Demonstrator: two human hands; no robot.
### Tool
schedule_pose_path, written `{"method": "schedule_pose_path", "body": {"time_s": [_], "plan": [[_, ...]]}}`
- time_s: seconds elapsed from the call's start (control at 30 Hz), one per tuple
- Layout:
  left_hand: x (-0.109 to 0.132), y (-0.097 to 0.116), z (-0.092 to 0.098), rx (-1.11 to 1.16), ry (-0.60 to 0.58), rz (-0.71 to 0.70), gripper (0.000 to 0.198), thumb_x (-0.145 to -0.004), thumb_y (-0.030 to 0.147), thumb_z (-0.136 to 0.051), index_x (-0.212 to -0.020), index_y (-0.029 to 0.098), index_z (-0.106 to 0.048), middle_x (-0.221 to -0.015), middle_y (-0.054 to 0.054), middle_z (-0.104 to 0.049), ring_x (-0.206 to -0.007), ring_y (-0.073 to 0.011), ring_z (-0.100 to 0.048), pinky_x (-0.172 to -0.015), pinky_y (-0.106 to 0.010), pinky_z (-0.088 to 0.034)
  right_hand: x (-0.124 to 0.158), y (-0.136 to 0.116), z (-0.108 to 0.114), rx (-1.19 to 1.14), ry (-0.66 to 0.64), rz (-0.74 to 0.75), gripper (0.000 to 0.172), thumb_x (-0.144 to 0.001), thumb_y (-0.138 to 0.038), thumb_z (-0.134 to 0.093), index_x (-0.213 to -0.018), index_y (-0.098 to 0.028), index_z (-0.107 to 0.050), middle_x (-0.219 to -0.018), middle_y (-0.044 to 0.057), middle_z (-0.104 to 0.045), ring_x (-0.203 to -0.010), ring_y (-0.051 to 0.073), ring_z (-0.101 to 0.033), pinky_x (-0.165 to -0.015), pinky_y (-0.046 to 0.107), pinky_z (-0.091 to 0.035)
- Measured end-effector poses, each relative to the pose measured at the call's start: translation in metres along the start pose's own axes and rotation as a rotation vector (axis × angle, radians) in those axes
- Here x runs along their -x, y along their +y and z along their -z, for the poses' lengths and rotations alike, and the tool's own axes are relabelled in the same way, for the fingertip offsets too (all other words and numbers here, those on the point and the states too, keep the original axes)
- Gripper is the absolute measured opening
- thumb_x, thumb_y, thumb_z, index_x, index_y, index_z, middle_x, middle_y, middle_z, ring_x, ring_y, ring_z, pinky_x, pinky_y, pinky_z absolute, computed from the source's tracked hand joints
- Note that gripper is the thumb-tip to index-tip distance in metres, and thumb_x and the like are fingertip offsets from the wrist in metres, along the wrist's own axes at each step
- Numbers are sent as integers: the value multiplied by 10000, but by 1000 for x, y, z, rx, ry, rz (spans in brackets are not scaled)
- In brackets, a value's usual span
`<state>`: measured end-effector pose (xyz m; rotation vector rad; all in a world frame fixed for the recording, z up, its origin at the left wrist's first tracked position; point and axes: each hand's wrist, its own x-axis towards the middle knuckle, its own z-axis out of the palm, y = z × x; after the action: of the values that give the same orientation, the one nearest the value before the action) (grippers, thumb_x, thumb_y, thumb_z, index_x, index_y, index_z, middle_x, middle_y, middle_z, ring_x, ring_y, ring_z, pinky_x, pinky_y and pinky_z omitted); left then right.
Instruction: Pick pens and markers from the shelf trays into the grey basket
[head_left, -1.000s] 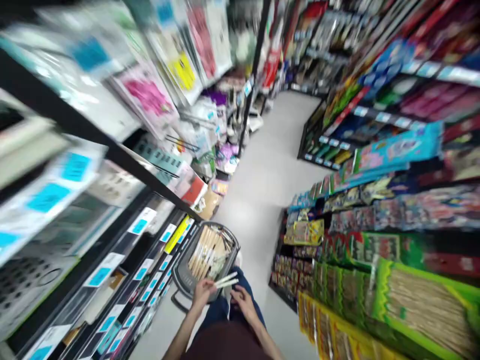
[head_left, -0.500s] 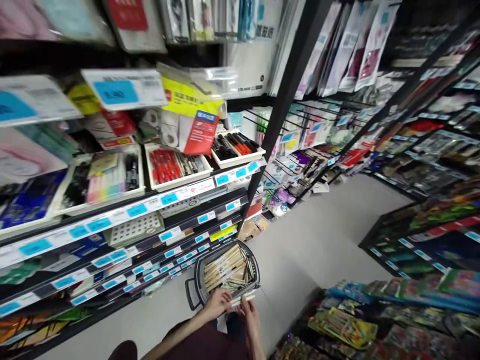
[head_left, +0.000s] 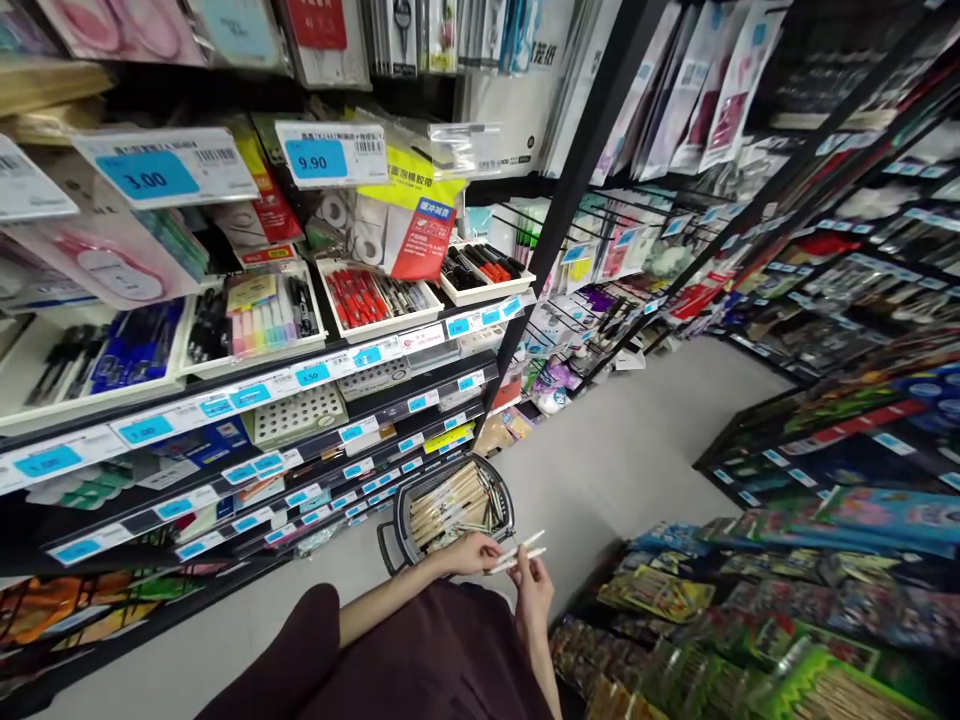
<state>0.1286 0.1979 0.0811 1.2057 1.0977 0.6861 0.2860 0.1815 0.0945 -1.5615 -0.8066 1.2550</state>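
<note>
Two slim white pens point(head_left: 525, 552) lie between my hands, low in the middle of the view. My left hand point(head_left: 474, 553) pinches their left ends. The fingers of my right hand point(head_left: 531, 583) are closed round them farther right. Just beyond my hands a dark basket point(head_left: 400, 543) with a handle stands on the floor. Long wooden-coloured sticks or pens point(head_left: 450, 505) in bundles fill it, with thinner dark and light pens along its right side.
On the left, a shelf point(head_left: 300, 378) carries trays of red, black and blue pens and hanging packages. Packaged goods point(head_left: 660, 595) rise at the lower right. Grey floor point(head_left: 600, 450) runs between the racks, past a black post point(head_left: 551, 220).
Both hands have moved up and to the right in view with the white pens, which now show more clearly. The view has shifted, showing more of the left shelf and my dark clothing.
</note>
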Motion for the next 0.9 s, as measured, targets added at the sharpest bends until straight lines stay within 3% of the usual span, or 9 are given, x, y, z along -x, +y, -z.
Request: {"method": "schedule_pose_path", "body": {"time_s": [0.27,0.47,0.53,0.6,0.7,0.9], "plan": [[33,19,9,-89,-17,-74,274,-735,304,-712,-955,142,-731,-846,-80,-736,-788,-210,-665,-704,-276,-490,17,-7,-10,-43,-33,-4,305,-700,-528,-717,-676,-231,-654,-661,4,-602,-621,203,-581,-597,339,-527],[53,23,23,159,57,-89,344,-809,440,-664,-946,127,-711,-840,-76,-706,-758,-181,-645,-749,-298,-515,27,-25,-36,-100,-138,-9,379,-728,-560,-703,-768,-189,-640,-720,11,-608,-664,176,-581,-615,302,-515],[58,26,27,218,75,-87,398,-834,493,-627,-977,129,-702,-829,-66,-691,-725,-168,-629,-739,-299,-513,31,-35,-43,-151,-130,-5,399,-745,-582,-684,-797,-196,-596,-638,-36,-531,-545,124,-507,-508,252,-444],[64,30,30,264,97,-85,441,-857,523,-593,-1027,128,-691,-818,-60,-674,-698,-157,-612,-724,-293,-501,34,-45,-48,-202,-129,-28,417,-743,-589,-690,-817,-200,-558,-541,-101,-372,-428,69,-336,-407,203,-296],[71,40,30,345,110,-83,473,-858,542,-590,-1071,131,-683,-821,-55,-650,-696,-150,-589,-712,-283,-480,37,-58,-52,-226,-190,-92,457,-706,-584,-736,-843,-180,-570,-493,-140,-244,-403,42,-172,-384,188,-156],[69,50,24,311,39,-58,449,-835,561,-608,-945,135,-696,-780,-49,-622,-673,-144,-540,-667,-269,-452,39,-61,-46,-135,-282,-55,542,-699,-567,-755,-1008,-129,-673,-622,-31,-578,-411,36,-265,-389,193,-173]]}}
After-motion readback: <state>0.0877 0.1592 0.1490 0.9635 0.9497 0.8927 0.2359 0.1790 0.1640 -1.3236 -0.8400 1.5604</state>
